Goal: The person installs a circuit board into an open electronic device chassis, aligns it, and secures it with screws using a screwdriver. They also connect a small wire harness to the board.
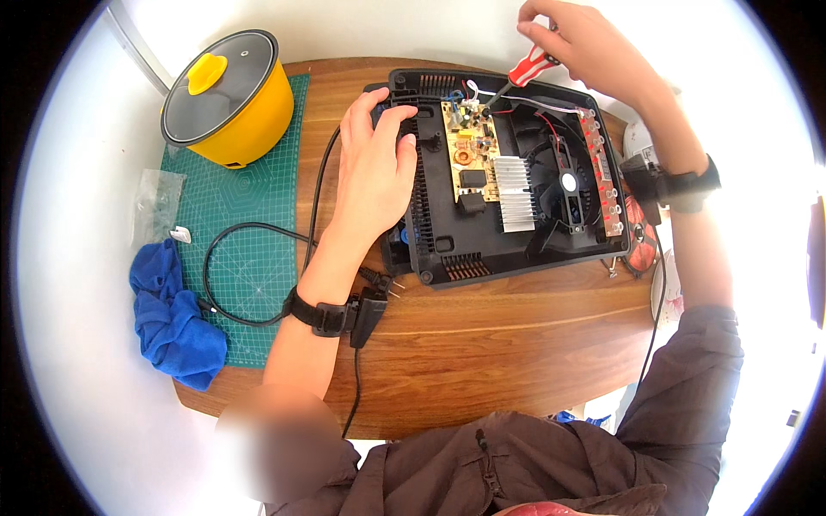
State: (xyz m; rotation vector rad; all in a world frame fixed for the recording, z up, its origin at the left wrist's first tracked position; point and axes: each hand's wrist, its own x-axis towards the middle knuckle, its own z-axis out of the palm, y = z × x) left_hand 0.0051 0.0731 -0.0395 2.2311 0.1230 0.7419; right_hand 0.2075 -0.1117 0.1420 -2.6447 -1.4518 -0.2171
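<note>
An opened black appliance housing lies on the table. Inside it sit a tan circuit board, a silver finned heat sink, a black fan and a narrow strip board along the right side. My right hand grips a screwdriver by its red and white handle. The shaft slants down to the board's upper right corner, by thin wires; whether the tip touches cannot be told. Against the housing's left edge rests my left hand, fingers spread, holding nothing.
On a green cutting mat at the left stands a yellow pot with a dark lid. A blue cloth and a clear plastic bag lie nearby. A black power cord loops from mat to table, its plug below the housing.
</note>
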